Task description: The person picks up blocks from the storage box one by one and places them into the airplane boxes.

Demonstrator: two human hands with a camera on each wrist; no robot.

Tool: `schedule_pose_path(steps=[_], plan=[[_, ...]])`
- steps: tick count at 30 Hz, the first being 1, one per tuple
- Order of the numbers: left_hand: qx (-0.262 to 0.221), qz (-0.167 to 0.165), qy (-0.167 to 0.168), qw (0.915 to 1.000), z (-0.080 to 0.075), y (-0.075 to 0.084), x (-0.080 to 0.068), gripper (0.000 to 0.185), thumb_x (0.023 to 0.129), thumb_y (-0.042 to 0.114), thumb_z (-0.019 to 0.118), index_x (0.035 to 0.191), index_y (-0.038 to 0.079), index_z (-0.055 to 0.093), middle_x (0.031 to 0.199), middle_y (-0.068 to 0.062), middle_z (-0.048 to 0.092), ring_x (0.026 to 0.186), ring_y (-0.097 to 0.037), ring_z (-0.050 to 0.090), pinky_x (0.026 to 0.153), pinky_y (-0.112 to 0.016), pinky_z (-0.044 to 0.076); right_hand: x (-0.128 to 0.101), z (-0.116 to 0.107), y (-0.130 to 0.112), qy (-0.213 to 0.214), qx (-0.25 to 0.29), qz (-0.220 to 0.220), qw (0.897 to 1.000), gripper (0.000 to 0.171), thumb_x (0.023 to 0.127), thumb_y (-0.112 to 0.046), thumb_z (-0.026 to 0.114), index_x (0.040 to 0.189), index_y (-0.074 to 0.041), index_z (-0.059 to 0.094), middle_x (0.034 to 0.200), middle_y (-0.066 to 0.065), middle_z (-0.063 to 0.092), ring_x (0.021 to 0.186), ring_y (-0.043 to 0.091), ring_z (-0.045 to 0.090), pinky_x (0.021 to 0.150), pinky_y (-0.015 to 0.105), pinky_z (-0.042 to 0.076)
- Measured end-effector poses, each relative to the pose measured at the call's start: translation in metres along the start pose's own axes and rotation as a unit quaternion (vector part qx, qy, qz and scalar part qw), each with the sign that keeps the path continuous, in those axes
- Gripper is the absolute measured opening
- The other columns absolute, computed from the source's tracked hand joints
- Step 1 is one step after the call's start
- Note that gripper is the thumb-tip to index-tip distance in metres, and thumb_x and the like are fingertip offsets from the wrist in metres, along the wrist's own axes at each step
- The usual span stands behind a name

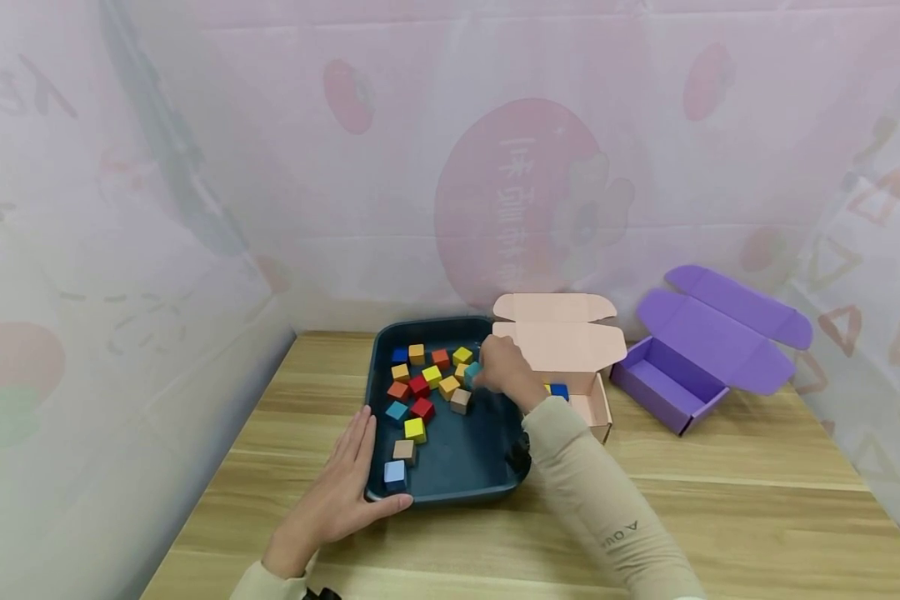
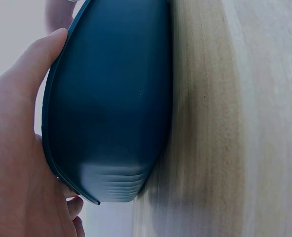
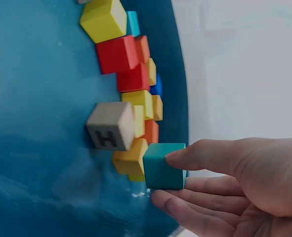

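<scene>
My right hand (image 1: 504,365) pinches a teal cube (image 3: 164,166) between thumb and fingers, above the dark blue tray (image 1: 487,475) at its right side. In the right wrist view a wooden cube marked H (image 3: 109,127) and an orange cube (image 3: 129,157) are close beside the held cube. My left hand (image 1: 341,479) rests at the tray's near left corner, its fingers straight along the side and its thumb on the front rim. Red, yellow, orange, blue and wooden cubes lie in the tray, mostly toward its left and far parts.
Right of the tray stands an open pale pink box (image 1: 600,408) with a blue cube (image 1: 559,391) and a bit of yellow inside, partly behind my right arm. Farther right is an open purple box (image 1: 656,400). A printed cloth (image 1: 390,208) hangs behind the wooden table (image 1: 757,500).
</scene>
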State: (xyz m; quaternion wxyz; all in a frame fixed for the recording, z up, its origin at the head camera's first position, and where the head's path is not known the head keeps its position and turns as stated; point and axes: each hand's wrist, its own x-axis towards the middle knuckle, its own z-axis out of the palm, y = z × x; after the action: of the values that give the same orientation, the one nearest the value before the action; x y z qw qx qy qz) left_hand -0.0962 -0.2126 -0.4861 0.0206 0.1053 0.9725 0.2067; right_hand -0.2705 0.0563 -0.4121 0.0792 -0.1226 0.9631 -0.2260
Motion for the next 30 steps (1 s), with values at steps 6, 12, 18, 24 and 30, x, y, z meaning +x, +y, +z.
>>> schedule_pose_path(steps=[6,12,18,24,30], plan=[[-0.002,-0.002,-0.002,1.0,0.0,0.0,0.0,0.13,0.083,0.082,0.066,0.171,0.008,0.005,0.18,-0.011,-0.005,0.167,-0.037,0.006,0.131,-0.066,0.017,-0.014,-0.017,0.002,0.011,-0.002,-0.029,1.0,0.046,0.091,-0.013,0.081,0.053,-0.012,0.054,0.05,-0.004,0.032,0.047,0.012,0.037,0.049,0.022,0.037],[-0.003,-0.001,-0.002,1.0,0.0,-0.001,0.0,0.13,0.083,0.082,0.066,0.171,0.008,0.004,0.18,-0.01,-0.005,0.167,-0.037,0.006,0.131,-0.066,0.017,-0.03,-0.031,0.009,0.019,0.002,-0.056,0.998,0.015,0.089,-0.009,0.08,0.075,-0.003,0.077,0.064,0.001,0.061,0.058,0.014,0.052,0.058,0.023,0.049],[-0.003,0.002,0.0,1.0,0.0,-0.002,0.0,0.13,0.083,0.082,0.066,0.171,0.008,0.005,0.18,-0.011,-0.004,0.167,-0.037,0.007,0.131,-0.066,0.017,-0.043,-0.04,0.023,0.013,0.0,-0.057,0.998,0.014,0.088,-0.01,0.081,0.098,0.0,0.081,0.09,0.011,0.078,0.074,0.02,0.065,0.073,0.032,0.063],[-0.003,0.001,0.0,1.0,0.0,-0.002,0.001,0.13,0.083,0.082,0.066,0.171,0.008,0.005,0.18,-0.011,-0.004,0.167,-0.037,0.007,0.131,-0.066,0.016,-0.056,-0.055,0.043,0.013,0.005,-0.079,0.997,0.017,0.085,-0.01,0.083,0.099,0.0,0.081,0.096,0.012,0.081,0.084,0.021,0.071,0.078,0.037,0.064],[-0.001,0.001,-0.001,1.0,-0.001,-0.003,0.001,0.13,0.083,0.082,0.065,0.171,0.008,0.005,0.18,-0.011,-0.004,0.166,-0.037,0.007,0.131,-0.066,0.017,-0.068,-0.071,0.063,0.01,0.006,-0.077,0.997,0.015,0.087,-0.01,0.081,0.1,-0.002,0.081,0.095,0.011,0.081,0.088,0.022,0.074,0.081,0.038,0.064]])
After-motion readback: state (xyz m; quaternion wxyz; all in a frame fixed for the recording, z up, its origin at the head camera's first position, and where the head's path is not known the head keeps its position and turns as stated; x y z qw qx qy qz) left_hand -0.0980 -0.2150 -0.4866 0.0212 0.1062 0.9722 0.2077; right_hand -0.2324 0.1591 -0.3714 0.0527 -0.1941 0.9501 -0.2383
